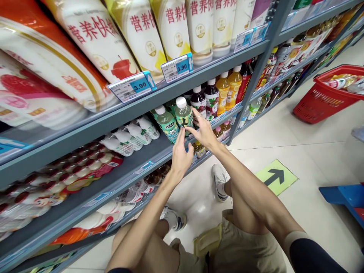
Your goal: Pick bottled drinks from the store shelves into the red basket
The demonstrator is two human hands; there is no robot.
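Observation:
A green-labelled drink bottle (184, 113) with a white cap stands at the front of the middle shelf. My right hand (204, 131) is curved round its right side, fingers along the side and thumb across the lower front. My left hand (182, 156) has its fingers stretched up to the bottle's lower front, with the thumb held apart. Left of it, touching or nearly so, is a second green bottle (168, 124) with a blue-green label. Dark juice bottles (211, 99) and orange juice bottles (223, 91) line the shelf to the right.
Large white-and-yellow bottles (173, 30) fill the shelf above, behind price tags (178, 68). White bottle packs (133, 136) lie to the left. A red basket (327, 94) holding packaged goods stands on the floor, right. A green arrow sticker (264, 172) marks the tiles.

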